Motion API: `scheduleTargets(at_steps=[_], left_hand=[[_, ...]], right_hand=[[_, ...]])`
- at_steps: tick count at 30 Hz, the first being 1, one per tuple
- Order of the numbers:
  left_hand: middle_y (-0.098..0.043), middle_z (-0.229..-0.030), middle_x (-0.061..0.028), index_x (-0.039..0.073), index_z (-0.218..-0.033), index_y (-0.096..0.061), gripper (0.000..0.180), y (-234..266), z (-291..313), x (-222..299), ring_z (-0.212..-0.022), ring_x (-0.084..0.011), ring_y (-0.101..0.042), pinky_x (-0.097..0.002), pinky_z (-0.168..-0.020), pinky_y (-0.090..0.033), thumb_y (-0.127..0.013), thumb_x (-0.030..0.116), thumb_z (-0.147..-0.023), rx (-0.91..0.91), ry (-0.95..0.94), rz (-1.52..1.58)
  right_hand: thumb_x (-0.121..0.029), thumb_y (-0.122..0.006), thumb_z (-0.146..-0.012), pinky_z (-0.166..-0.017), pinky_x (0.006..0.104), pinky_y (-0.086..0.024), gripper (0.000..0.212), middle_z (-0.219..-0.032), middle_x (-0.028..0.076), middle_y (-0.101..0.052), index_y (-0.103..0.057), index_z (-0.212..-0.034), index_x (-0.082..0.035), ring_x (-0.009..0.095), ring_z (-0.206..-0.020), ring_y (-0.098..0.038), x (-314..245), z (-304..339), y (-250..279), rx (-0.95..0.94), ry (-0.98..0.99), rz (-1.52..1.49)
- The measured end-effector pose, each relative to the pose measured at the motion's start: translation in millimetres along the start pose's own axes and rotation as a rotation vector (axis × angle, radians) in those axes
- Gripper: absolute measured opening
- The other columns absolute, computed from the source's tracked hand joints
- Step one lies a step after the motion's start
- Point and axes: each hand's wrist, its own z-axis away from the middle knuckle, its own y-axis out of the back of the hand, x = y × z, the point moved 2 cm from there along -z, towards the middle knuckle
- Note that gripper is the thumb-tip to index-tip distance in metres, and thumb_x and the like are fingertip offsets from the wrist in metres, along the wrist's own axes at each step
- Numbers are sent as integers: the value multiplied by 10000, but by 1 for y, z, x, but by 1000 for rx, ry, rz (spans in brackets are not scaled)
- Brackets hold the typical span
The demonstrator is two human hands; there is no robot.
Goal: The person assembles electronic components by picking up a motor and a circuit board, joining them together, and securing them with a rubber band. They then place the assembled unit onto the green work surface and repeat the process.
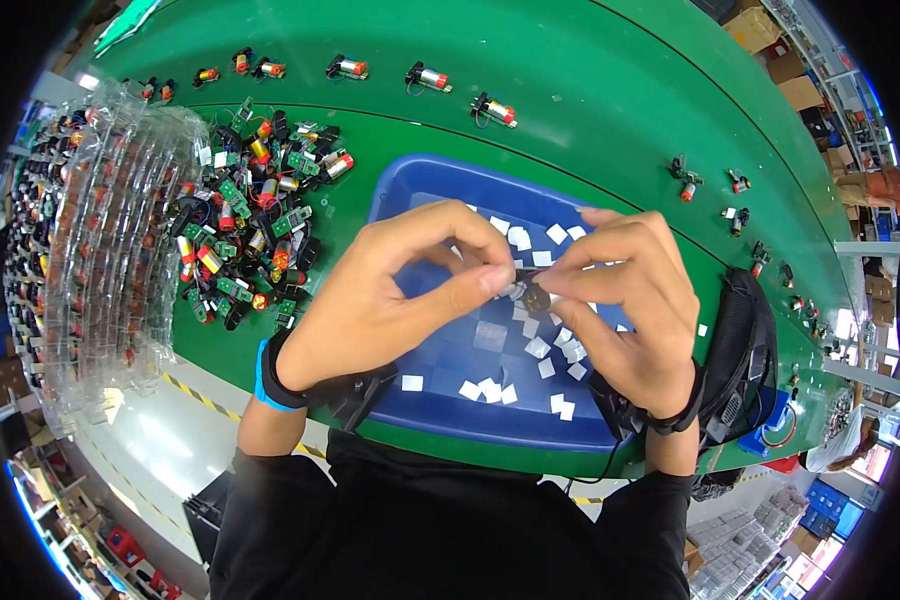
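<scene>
Over a blue plastic tray (395,190), both of my hands are brought close together at fingertip height. My left hand (395,280) pinches with thumb and forefinger; what sits between them is mostly hidden. With thumb and fingers closed, my right hand (630,300) grips a small dark, brownish piece (537,299), too small to name for sure. Loose white square pieces (490,389) lie scattered across the tray floor below, several of them under and around my hands.
To the left, small circuit boards with wires and red-and-silver cylinders form a pile (260,220) beside stacked clear plastic trays (120,240). Similar assemblies (428,77) sit spaced along the green bench (570,70). A black mesh bag (740,360) stands right of the blue tray.
</scene>
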Motion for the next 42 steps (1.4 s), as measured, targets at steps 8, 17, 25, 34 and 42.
scheduleTargets(at_steps=[8,17,25,34,42], left_hand=[[-581,-1138,-96,-6,-1011,-631,67,-4,3,-10,-966,-155,-581,-317,-896,-475,-616,44,-968,-182,96,105],[-547,-1182,-93,16,-986,-625,148,-3,2,-14,-1055,-176,-539,-321,-948,-431,-576,155,-1001,-201,228,355],[-620,-1161,-43,-4,-1163,-624,334,-3,0,-24,-1054,-99,-549,-279,-916,-448,-552,297,-1038,-118,333,831],[-611,-1147,-100,-18,-1237,-548,264,-15,2,-7,-934,-153,-623,-307,-841,-524,-552,115,-1009,10,179,286],[-634,-1121,-86,-39,-1228,-551,279,-15,4,-10,-853,-132,-653,-248,-666,-566,-565,-32,-949,-45,270,23]], right_hand=[[2,-849,-609,-883,500,-559,281,-853,37,-675,-730,-851,-76,213,-758,-575,-1,1,5,-24,18,16],[-17,-849,-624,-905,514,-545,244,-837,9,-668,-731,-825,-90,210,-761,-573,-7,1,6,-51,55,14],[3,-826,-652,-853,442,-550,257,-951,46,-722,-714,-876,-54,227,-790,-589,-16,1,-1,-143,73,68],[-1,-815,-655,-671,317,-482,279,-1000,69,-758,-704,-907,-50,217,-778,-600,-11,4,8,-56,10,152],[-24,-789,-662,-621,301,-465,232,-982,27,-750,-717,-881,-54,184,-768,-607,-32,-2,3,-77,87,328]])
